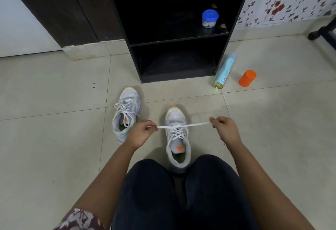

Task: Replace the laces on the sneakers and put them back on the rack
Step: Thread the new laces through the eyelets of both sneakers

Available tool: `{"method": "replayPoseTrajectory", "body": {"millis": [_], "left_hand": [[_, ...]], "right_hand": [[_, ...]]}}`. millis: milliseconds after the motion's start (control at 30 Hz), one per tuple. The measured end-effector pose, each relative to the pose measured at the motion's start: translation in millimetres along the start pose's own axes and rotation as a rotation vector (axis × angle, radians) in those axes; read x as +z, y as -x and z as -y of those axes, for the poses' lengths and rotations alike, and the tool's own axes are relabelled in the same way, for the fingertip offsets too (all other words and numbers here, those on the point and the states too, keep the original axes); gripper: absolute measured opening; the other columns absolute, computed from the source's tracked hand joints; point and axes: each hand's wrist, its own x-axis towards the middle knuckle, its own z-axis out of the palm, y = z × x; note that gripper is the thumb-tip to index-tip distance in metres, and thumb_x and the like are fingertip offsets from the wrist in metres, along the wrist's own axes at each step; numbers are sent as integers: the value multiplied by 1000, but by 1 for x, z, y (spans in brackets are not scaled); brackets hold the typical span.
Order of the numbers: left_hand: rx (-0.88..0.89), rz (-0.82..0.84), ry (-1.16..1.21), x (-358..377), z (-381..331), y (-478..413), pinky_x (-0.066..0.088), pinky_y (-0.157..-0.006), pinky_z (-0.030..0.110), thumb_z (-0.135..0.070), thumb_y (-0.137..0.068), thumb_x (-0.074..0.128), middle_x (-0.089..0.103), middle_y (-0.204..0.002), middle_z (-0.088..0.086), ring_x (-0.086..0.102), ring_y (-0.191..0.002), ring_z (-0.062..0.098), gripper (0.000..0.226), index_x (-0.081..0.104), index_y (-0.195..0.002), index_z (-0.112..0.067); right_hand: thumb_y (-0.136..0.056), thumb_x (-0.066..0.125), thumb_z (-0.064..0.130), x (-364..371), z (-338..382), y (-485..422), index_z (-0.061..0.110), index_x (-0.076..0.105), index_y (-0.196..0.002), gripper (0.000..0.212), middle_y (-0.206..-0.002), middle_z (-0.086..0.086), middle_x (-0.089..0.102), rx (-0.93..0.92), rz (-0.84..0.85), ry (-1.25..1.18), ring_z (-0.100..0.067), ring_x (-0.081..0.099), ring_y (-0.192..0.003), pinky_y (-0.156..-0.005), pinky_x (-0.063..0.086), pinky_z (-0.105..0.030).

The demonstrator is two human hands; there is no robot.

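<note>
Pinching the white lace [197, 124] taut across the near sneaker [175, 116], left hand [141, 133] and right hand [224, 129] had open floor tiles [276, 135] beyond that sneaker's sides.

The floor [54, 138] is pale tile with dark grout lines. A black open rack [176, 77] stands on it at the far side. The rack's middle shelf [163, 36] carries one clear jar [210, 18] with a blue lid, near the shelf's right end. Two white sneakers rest upright on the tiles, toes toward the rack: the first sneaker [130, 95] near the rack's left front corner, the second sneaker [175, 116] further from the rack, well apart from the first. A pale blue spray can [224, 71] lies on its side just beside the rack's right front corner. An orange cap [247, 78] sits near the can, not touching it.
</note>
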Motion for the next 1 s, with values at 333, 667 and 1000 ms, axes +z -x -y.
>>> {"method": "replayPoseTrajectory", "body": {"millis": [333,667,1000], "left_hand": [[-108,131,-457,29,31,4,38,-102,31,-23,-98,43,50,-139,-2,48,-126,19,35,54,-132,-26],[-30,47,-171,62,11,-1,45,-87,27,-22,-88,60,67,-111,-1,61,-103,16,18,71,-103,-20],[-62,9,-203,52,14,0,50,-75,38,-23,-92,50,69,-85,3,62,-79,25,7,52,-88,-18]], "right_hand": [[-97,44,40,36,-48,-2,23,56,-127,37,-128,-3,58,-139,164,878,-26,48,-119,-93,41,-34],[-95,42,37,68,-26,10,24,67,-105,30,-108,-3,69,-230,299,768,-25,62,-102,-85,47,-32],[-87,55,29,49,-19,4,25,71,-91,17,-94,2,70,-115,201,619,-22,64,-88,-72,48,-28]]}}
